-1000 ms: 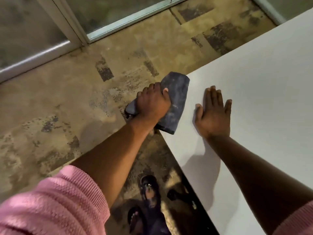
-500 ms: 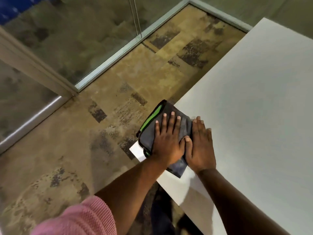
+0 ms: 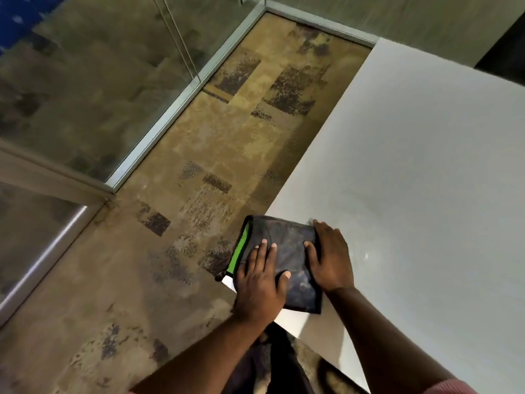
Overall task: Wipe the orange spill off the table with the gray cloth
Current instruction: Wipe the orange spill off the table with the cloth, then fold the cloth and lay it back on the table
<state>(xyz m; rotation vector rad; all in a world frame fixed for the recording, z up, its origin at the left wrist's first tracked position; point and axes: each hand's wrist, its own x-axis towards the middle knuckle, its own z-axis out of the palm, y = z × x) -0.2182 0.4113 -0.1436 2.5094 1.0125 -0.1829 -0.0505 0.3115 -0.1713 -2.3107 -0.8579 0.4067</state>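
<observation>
A: Here's the gray cloth (image 3: pixel 287 260), folded into a rough square, lying flat on the near corner of the white table (image 3: pixel 412 180). Its left side hangs just past the table's edge, over the floor.

B: And both hands are on it. The left hand (image 3: pixel 260 288) lies palm-down on the cloth's near-left part, fingers stretched forward and a little spread, thumb angled out across the fabric. Not clamped on anything, just pressing flat.

A: The right hand (image 3: pixel 331 258) covers the cloth's right edge, fingers extended and close together, thumb resting on the fabric, palm partly on the table beside it. Again flat, nothing gripped.

B: So the bare middle of the cloth sits between the two thumbs.

A: Texture: dark, matte gray weave with a mottled look and darker stitched edging, and a bright green strip (image 3: pixel 238 253) showing along the left fold. Table's smooth, faintly glossy.

B: I see no orange on the table's exposed surface; whatever lies under the cloth, I can't tell.

A: No containers in view. Below, mottled brown carpet floor (image 3: pixel 199 172), with glass panels (image 3: pixel 85 81) in metal frames.
</observation>
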